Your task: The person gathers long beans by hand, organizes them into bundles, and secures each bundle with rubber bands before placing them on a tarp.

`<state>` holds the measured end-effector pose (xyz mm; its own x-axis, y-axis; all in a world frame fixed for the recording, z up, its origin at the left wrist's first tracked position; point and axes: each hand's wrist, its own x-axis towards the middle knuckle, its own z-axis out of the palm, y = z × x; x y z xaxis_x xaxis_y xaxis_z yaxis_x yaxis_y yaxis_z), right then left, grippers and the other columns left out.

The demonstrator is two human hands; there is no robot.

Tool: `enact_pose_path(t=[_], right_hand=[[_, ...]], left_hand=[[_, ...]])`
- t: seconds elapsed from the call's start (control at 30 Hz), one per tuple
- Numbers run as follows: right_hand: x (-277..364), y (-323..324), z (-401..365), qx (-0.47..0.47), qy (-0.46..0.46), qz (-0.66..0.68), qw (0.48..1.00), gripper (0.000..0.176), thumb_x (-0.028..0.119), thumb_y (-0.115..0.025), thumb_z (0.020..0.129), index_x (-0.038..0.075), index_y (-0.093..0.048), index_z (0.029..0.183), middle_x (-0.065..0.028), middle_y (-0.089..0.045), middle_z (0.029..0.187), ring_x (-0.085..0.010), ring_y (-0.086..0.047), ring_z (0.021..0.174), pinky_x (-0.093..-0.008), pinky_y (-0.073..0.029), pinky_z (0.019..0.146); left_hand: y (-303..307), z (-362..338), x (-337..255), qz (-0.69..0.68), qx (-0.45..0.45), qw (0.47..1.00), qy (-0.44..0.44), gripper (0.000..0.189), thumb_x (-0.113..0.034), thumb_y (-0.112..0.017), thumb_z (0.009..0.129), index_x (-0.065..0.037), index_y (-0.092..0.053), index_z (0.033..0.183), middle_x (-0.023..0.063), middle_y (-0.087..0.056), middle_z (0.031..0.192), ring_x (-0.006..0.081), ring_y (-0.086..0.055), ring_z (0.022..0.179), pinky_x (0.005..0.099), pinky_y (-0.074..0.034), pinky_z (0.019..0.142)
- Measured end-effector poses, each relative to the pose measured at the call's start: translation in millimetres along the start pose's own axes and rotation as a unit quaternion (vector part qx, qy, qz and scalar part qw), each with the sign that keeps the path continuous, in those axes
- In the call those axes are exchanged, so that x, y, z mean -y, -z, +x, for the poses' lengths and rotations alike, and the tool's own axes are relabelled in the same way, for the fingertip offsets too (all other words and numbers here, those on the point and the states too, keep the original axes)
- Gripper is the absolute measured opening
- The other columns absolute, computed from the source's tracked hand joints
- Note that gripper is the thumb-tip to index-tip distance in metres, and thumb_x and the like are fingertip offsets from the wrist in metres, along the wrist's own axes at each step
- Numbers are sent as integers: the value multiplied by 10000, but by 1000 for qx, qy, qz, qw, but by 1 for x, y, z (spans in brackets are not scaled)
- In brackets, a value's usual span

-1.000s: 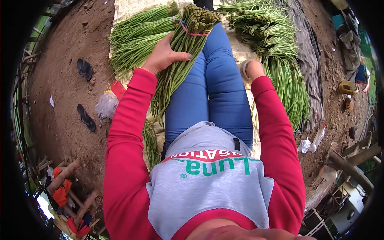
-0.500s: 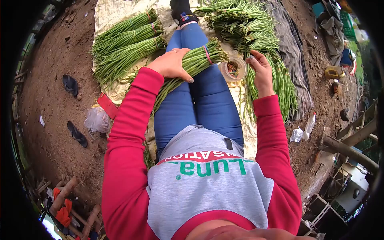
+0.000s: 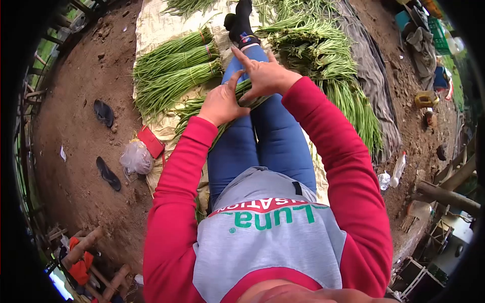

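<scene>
A bundle of long green beans (image 3: pixel 243 89) lies across my thighs, partly covered by both hands. My left hand (image 3: pixel 221 103) wraps round it, thumb on the near side and index finger on the far side. Close beside it, my right hand (image 3: pixel 270 77) is over the bundle's upper end, its fingers spread and its thumb pointing at my left hand. Whether a rubber band is on its fingers cannot be made out. Three tied bean bundles (image 3: pixel 177 63) rest on the pale sheet (image 3: pixel 151 17) at the left. A large pile of beans (image 3: pixel 323 48) lies at the right.
Black sandals (image 3: pixel 108 173) and a plastic bag (image 3: pixel 136 157) beside a red object (image 3: pixel 151 142) are on the left. A dark cloth (image 3: pixel 371 65) borders the pile. Farther right are a plastic bottle (image 3: pixel 398 170), a yellow container (image 3: pixel 427 99) and wooden poles (image 3: pixel 449 198).
My right hand has moved left from beside the pile to the bundle, its fingers now spread. The cup of rubber bands is now hidden. The camera view has shifted slightly.
</scene>
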<state>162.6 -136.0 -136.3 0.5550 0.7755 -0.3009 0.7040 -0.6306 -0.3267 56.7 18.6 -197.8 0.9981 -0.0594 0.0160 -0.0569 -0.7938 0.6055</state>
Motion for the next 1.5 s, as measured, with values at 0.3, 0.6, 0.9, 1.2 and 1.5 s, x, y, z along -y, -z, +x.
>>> enact_pose_path(t=[0.3,0.6,0.9,1.2,1.5], right_hand=[[-36,20,-71,-139,-6,-144,980,1073,439,-901,570,183,-349,1455,-83,-340,1561,-305,-209,1509,-714,-26,1144],[-57,-51,-53,216,-16,339,915,307,228,-819,770,12,-724,966,-54,-723,836,-149,-684,800,-302,-538,772],[81,6,-46,-273,243,219,905,416,-75,-609,777,13,-670,1179,-204,-686,1157,-296,-708,1018,-354,-578,813],[48,21,-101,-571,172,448,666,168,123,-701,924,10,-576,936,-67,-633,905,-144,-580,745,-257,-467,761],[-34,-99,-91,-334,-141,774,518,740,607,-450,989,215,-204,1566,-80,-579,1225,-105,-519,754,-246,-356,558]], left_hand=[[18,-1,13,-118,-7,993,7,669,-328,-840,581,-61,-636,1159,170,-702,1048,320,-686,960,392,-539,868],[12,-12,43,-563,-29,822,81,847,-145,-882,610,-2,-507,1356,103,-672,1161,200,-648,1057,317,-480,973],[-11,-13,11,-236,59,959,-144,1001,-476,-754,729,-117,-294,1541,200,-351,1533,365,-284,1451,470,-150,1219],[-30,-3,-11,-85,-163,979,-93,714,-769,-492,841,-76,-523,1008,147,-647,812,391,-624,849,470,-445,908],[-20,-10,-20,-228,-191,955,7,494,-516,-445,1023,-51,-582,929,156,-645,758,370,-620,723,451,-474,696]])
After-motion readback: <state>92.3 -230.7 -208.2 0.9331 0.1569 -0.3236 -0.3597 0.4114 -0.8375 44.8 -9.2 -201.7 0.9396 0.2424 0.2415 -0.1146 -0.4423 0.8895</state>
